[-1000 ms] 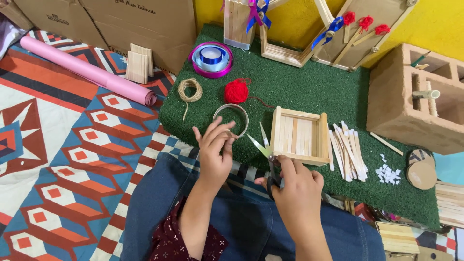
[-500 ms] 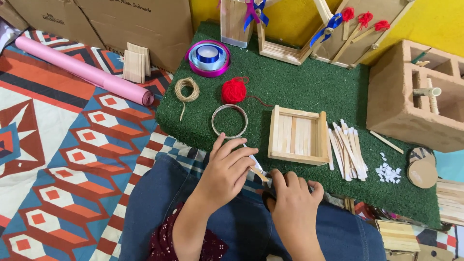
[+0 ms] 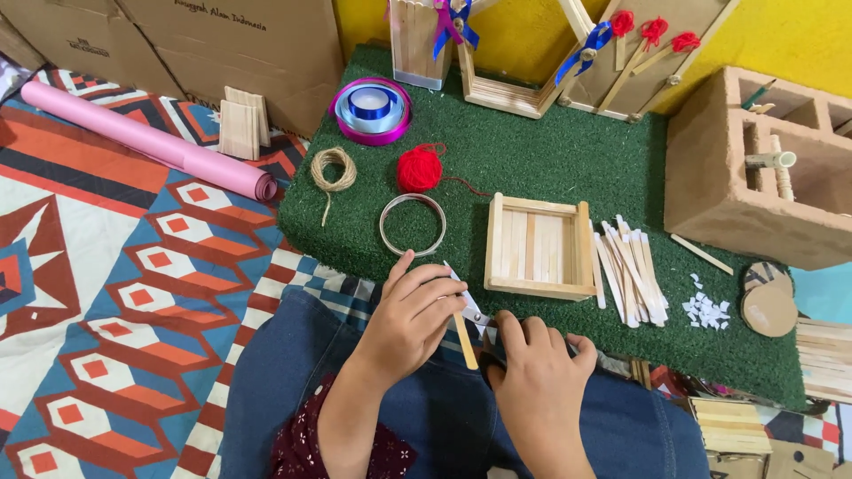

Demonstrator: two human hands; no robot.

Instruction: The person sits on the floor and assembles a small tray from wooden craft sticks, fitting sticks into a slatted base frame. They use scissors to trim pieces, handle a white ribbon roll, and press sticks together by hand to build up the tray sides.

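One wooden craft stick [image 3: 464,339] sits pinched in your left hand [image 3: 410,318], fingers closed around it, over your lap at the green mat's [image 3: 532,168] edge. Your right hand [image 3: 534,372] grips one pair of scissors [image 3: 475,312], fingers curled shut.

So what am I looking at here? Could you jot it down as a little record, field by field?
Left hand: holds a wooden stick
Right hand: grips scissors, blades at the stick
Work surface: green turf mat
Just beyond the hands: square stick tray, metal ring
Right of the tray: loose sticks, white scraps
Farther back: red yarn ball, twine coil, ribbon rolls
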